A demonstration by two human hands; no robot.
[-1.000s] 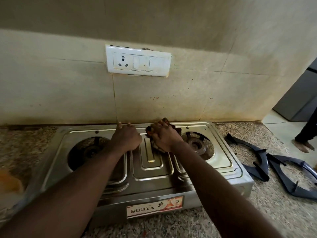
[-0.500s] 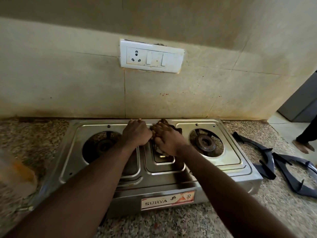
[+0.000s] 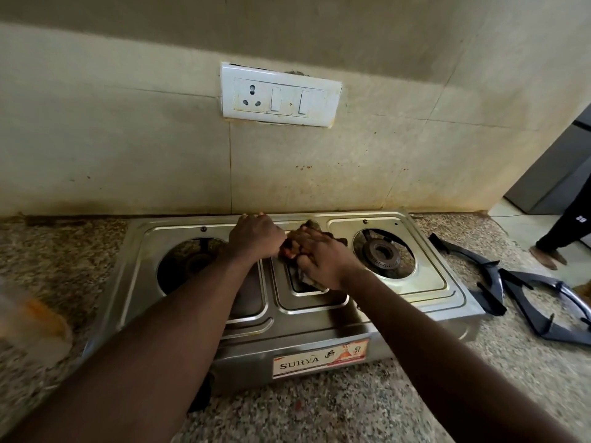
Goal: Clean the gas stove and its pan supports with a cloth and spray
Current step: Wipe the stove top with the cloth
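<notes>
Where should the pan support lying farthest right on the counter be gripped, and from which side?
Probably its near straight frame bar, pinched from above and from the near side. The right pan support lies flat, with its prongs pointing up around an open centre. Its left corner is right by the other pan support, so that side is crowded.

Glossy steel stove, speckled stone counter
</notes>
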